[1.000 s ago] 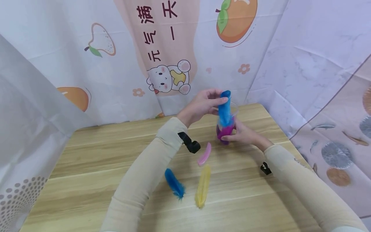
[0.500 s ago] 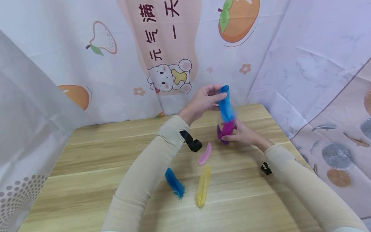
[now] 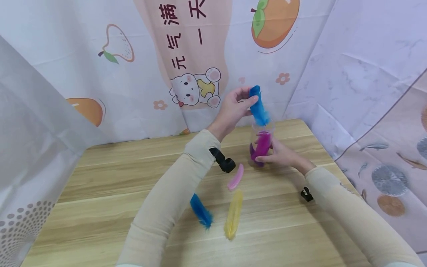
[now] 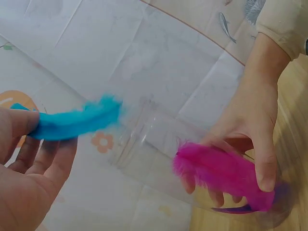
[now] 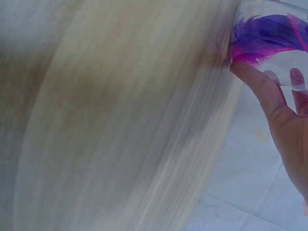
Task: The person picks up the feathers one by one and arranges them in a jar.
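In the head view my left hand (image 3: 235,107) pinches a blue feather (image 3: 258,106) near its top, between thumb and fingers. The feather's fluffy lower end hangs right at the mouth of a clear plastic jar (image 3: 254,135); in the left wrist view that end appears just outside the rim. My right hand (image 3: 278,154) grips the jar low down, where it stands on the table. Inside the jar are a magenta feather (image 4: 221,173) and a purple feather (image 5: 274,32). The right wrist view shows the thumb and fingers around the jar's lower part.
On the wooden table (image 3: 110,185), nearer the person, lie a pink feather (image 3: 235,177), a yellow feather (image 3: 234,215) and another blue feather (image 3: 201,211). A printed curtain (image 3: 133,85) hangs behind the table's back edge, with more cloth at both sides.
My left hand has risen with the blue feather. Its lower end, inside the jar before, is now up at the mouth. The right hand and jar have stayed put.
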Motion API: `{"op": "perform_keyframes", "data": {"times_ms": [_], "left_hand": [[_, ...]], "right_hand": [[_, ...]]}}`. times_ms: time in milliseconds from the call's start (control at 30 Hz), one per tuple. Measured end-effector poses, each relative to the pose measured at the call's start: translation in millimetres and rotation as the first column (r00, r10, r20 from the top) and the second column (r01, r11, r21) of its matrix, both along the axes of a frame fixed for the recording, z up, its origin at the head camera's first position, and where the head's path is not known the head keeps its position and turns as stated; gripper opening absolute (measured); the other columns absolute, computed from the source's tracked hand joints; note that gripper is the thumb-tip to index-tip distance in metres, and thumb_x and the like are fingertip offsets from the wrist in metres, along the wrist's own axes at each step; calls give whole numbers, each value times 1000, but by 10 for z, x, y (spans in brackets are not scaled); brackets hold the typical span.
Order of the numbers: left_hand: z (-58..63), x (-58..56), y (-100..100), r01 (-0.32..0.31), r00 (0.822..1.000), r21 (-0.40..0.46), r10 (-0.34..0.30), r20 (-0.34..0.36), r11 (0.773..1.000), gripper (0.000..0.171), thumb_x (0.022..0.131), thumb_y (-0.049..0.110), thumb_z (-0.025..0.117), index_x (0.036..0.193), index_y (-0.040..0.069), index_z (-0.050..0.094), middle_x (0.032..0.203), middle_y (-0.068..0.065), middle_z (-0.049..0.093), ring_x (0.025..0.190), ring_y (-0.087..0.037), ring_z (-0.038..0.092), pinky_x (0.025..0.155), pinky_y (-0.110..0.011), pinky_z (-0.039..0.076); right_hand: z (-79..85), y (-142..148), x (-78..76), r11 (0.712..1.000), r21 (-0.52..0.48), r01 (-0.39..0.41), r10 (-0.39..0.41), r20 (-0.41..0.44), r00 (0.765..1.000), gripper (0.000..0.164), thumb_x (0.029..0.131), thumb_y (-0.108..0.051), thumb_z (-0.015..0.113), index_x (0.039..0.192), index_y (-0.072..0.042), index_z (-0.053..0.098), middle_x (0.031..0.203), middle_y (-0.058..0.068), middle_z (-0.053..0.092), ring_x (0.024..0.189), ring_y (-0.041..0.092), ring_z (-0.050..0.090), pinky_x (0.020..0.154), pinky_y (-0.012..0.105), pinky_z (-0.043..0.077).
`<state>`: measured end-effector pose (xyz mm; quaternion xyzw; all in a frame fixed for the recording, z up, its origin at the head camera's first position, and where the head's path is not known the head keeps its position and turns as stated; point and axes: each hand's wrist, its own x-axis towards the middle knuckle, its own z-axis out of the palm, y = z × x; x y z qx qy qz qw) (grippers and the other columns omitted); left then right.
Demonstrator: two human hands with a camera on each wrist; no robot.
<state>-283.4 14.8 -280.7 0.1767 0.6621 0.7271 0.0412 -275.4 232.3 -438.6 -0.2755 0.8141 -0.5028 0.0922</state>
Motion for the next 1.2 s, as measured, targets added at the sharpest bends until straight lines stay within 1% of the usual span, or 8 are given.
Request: {"op": "perform_keyframes", "data": {"times_ms": [100,233,400,700,800,900,1033,1200], "left_hand": [[34,17,28,-30,997,-25,28,-66,999,25,99,12,67,123,6,65,112,-8,65,101,-20,65,84,-29,59],[17,27,77,-25,991,-102,12,-131,994,23,99,11,66,122,6,67,110,-6,66,99,-19,64,86,-24,56],[-50,19,138,9,989,-152,-32,-146,988,21,99,8,65,120,4,68,109,-6,68,98,-19,65,86,-22,55],[-129,-32,193,20,983,-190,-53,-174,982,26,98,6,66,124,4,65,112,-6,68,100,-18,66,87,-22,54],[-140,-38,191,11,982,-192,-47,-183,981,35,98,7,68,132,6,60,118,-6,66,108,-18,65,91,-21,52],[-157,-37,173,-12,981,-197,-27,-191,980,43,97,9,70,137,8,55,125,-5,63,115,-17,62,95,-20,50],[-196,-35,132,-32,980,-219,-12,-197,975,43,97,14,71,137,10,55,129,-5,62,118,-17,60,98,-22,49],[-271,-40,56,-36,984,-247,-8,-177,968,41,99,22,69,136,12,55,129,-3,61,118,-17,59,98,-26,50]], "right_hand": [[11,-9,12,1000,-9,2,-2,-2,1000,86,86,-4,81,152,4,26,138,29,52,128,43,51,114,59,32],[10,-11,18,1000,-15,5,-5,8,1000,85,86,-4,81,151,3,28,137,29,52,128,42,51,113,59,32],[-11,3,2,1000,-16,1,0,21,1000,84,86,-6,81,150,4,28,137,28,53,129,42,52,114,59,32],[-21,7,-24,1000,-10,2,-2,8,1000,80,86,-6,82,147,4,31,136,28,53,128,41,52,114,60,32],[-26,5,-31,1000,-7,0,0,5,1000,76,85,-5,82,144,4,34,135,26,55,128,40,52,114,59,31],[-34,8,-39,1000,-7,1,-1,8,1000,77,85,-6,83,145,3,35,136,23,54,129,39,51,115,59,30],[-44,9,-47,1000,-15,-3,4,12,1000,85,84,-6,83,150,2,30,139,22,51,130,39,50,116,58,30],[-28,-1,-35,1000,-14,-8,8,13,1000,86,85,-6,83,151,1,29,139,23,51,129,40,50,115,58,30]]}}
